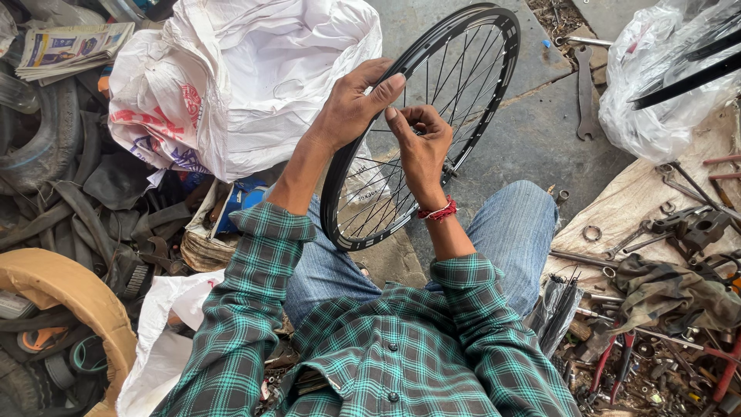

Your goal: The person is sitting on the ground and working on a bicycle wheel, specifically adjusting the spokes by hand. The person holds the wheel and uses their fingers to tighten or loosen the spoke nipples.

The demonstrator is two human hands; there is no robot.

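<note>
Black bicycle wheel (471,54) (upright between knees): left hand (351,104) half-open on rim, right hand (423,147) w/ fingers pinched on a spoke.

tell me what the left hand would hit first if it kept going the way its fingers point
The left hand points up and to the right across the black bicycle wheel. Going straight on, its fingers would probably meet the thin spokes first, then the rim's far side; depth is hard to judge.

One black bicycle wheel (455,69), two hands (421,143), one flat wrench (584,93), two white plastic bags (247,77), one folded newspaper (69,48).
</note>
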